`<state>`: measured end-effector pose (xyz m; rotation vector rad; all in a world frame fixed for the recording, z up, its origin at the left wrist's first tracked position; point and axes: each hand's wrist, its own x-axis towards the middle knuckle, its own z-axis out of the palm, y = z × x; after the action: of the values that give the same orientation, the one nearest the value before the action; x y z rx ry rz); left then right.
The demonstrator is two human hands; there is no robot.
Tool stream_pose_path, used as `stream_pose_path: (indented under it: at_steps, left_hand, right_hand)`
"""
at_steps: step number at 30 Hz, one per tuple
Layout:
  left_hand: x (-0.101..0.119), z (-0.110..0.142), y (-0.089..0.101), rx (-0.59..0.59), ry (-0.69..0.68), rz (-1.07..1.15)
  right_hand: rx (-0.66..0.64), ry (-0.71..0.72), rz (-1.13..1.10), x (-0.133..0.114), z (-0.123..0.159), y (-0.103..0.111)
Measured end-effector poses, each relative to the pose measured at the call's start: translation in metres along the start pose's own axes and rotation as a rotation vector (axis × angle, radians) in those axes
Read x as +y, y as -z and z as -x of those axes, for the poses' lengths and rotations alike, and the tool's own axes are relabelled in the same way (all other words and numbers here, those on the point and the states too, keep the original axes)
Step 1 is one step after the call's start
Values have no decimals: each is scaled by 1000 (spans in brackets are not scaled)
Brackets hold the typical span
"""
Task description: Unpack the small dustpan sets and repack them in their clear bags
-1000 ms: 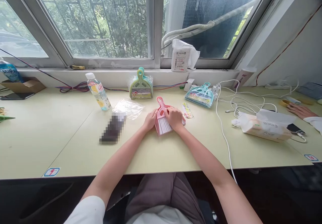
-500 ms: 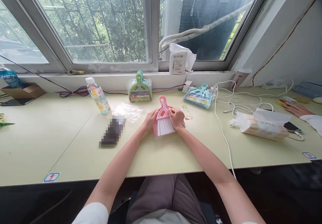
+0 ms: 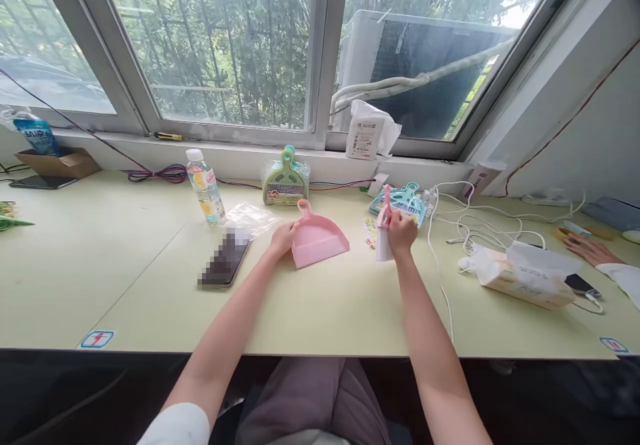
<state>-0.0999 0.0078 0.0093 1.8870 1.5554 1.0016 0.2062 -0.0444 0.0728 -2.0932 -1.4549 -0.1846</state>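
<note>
My left hand [image 3: 284, 239] is closed on the left edge of a pink dustpan [image 3: 320, 240], whose looped handle points toward the window. To the right, my right hand [image 3: 401, 233] grips a small pink hand brush [image 3: 384, 240] by its body, with the white bristles hanging down and the handle up. Dustpan and brush are apart. Just behind the brush lies a colourful paper label [image 3: 370, 232], partly covered by it. A blue packaged brush-and-dustpan set [image 3: 411, 198] sits behind my right hand, partly hidden.
A green packaged set [image 3: 287, 182] leans by the sill. Left are a drink bottle [image 3: 207, 192], a clear plastic bag [image 3: 250, 218] and a phone [image 3: 225, 265]. A tissue pack [image 3: 523, 278] and white cables [image 3: 480, 215] lie right, near another person's hand [image 3: 587, 248].
The brush has come away from the dustpan and moved right in my right hand. The dustpan stays in my left hand, slightly further left. The camera view has tilted a little.
</note>
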Motion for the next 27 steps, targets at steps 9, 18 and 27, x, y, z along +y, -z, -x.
stream_pose_path:
  at_steps: [9, 18, 27]
  left_hand:
    - [-18, -13, -14, 36, -33, -96]
    - [19, 6, -4, 126, 186, -284]
    - [20, 7, -5, 53, 104, -384]
  right_hand:
    - [-214, 36, 173, 22, 2, -56]
    - [-423, 101, 246, 3, 6, -35]
    - [-391, 56, 300, -9, 7, -22]
